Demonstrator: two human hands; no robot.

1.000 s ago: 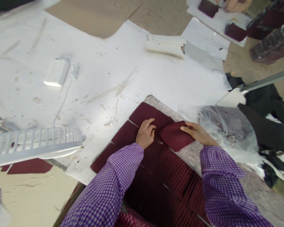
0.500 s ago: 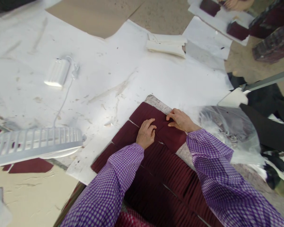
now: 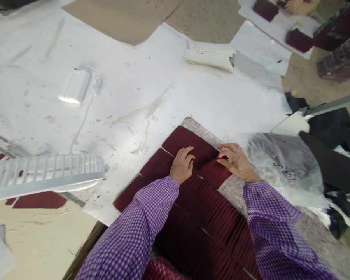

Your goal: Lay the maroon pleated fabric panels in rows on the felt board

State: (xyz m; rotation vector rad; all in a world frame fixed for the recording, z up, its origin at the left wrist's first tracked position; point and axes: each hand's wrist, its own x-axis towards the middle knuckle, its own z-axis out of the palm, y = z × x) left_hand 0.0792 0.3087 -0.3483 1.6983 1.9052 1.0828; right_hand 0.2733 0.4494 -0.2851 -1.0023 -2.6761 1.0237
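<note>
Rows of overlapping maroon pieces [image 3: 198, 210], fabric or leather by their look, lie on a speckled grey board [image 3: 202, 134]. My left hand [image 3: 182, 165] rests on the upper rows, its fingers slightly bent and apart, with nothing held. At the right end of the top rows, my right hand [image 3: 235, 161] pinches the edge of one maroon piece [image 3: 216, 171] between thumb and fingers. That piece lies flatter and shows a brighter red face than the rows around it. Both forearms wear purple checked sleeves.
A white caged fan or lamp [image 3: 46, 173] stands at left, with a white power box [image 3: 75, 85] and cord behind it. Clear plastic bag [image 3: 286, 167] lies right of my right hand. Folded cream pieces [image 3: 210, 56] lie farther back. Another person's hand [image 3: 303, 6] shows at top right.
My right hand has moved right, drawing the edge of a maroon piece with it and exposing a redder face. My left hand stays on the rows. The view has shifted slightly.
</note>
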